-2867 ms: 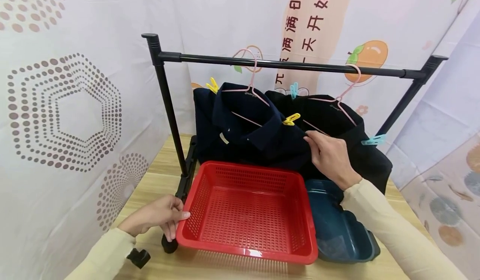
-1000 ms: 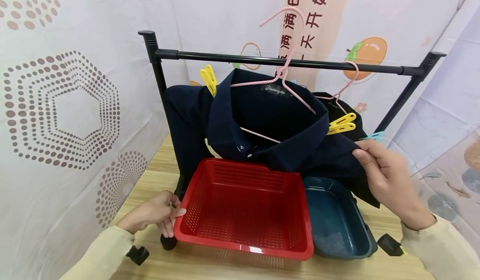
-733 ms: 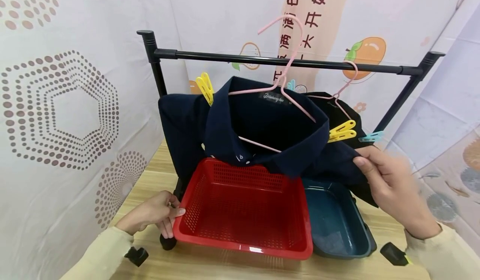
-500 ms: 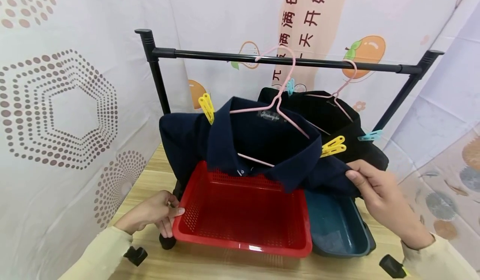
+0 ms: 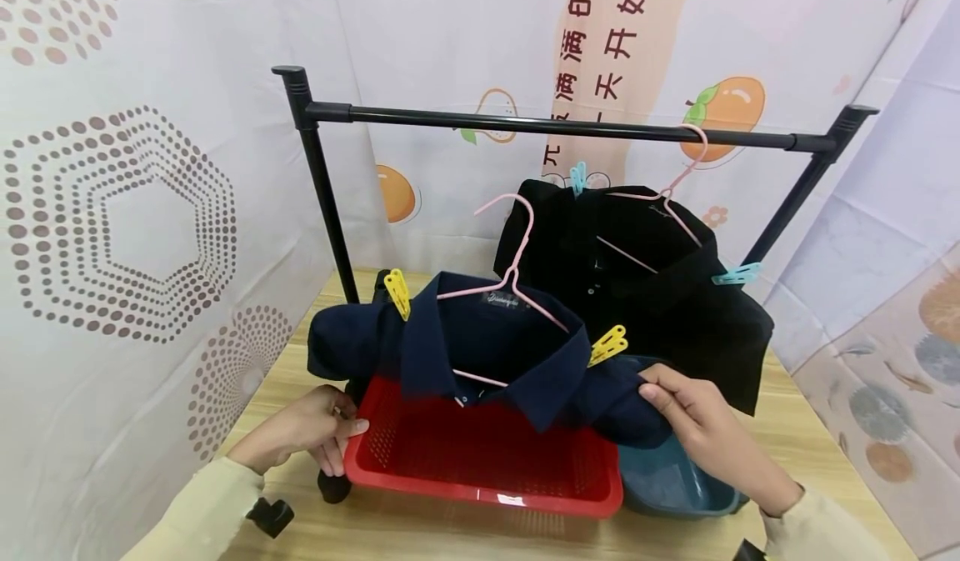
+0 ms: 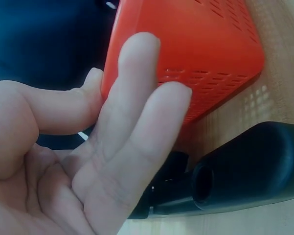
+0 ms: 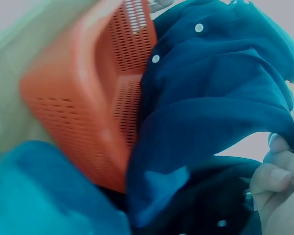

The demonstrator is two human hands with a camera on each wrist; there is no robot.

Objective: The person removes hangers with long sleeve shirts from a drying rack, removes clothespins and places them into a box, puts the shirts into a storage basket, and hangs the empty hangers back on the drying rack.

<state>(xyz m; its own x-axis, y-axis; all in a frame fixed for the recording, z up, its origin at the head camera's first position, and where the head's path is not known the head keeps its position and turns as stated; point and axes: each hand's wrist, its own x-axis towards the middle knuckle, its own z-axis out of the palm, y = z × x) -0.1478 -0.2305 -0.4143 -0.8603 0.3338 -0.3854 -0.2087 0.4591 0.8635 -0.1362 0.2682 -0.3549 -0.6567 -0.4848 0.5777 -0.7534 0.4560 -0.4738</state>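
Note:
A navy collared shirt (image 5: pixel 495 344) on a pink hanger (image 5: pixel 512 273) is over the red basket (image 5: pixel 480 494), its hook off the rail. A yellow clothespin (image 5: pixel 397 293) clips its left shoulder, and another yellow clothespin (image 5: pixel 608 346) clips its right one. My right hand (image 5: pixel 705 428) pinches the shirt's sleeve between thumb and fingers; in the right wrist view the buttoned shirt (image 7: pixel 215 98) drapes against the basket (image 7: pixel 88 107). On the basket's left rim, my left hand (image 5: pixel 307 429) has its thumb over the edge and its fingers (image 6: pixel 137 73) against the outer wall.
A black shirt (image 5: pixel 637 286) hangs by a pink hanger from the black rack's bar (image 5: pixel 555 126), with blue clothespins (image 5: pixel 737 274) on it. Right of the basket, a dark teal basin (image 5: pixel 660 482) is partly covered by the navy sleeve. A patterned curtain (image 5: pixel 450 27) stands behind.
My right hand has pulled the navy shirt off the rail by its sleeve, then lowered it down and left over the basket. The left hand stays at the basket rim.

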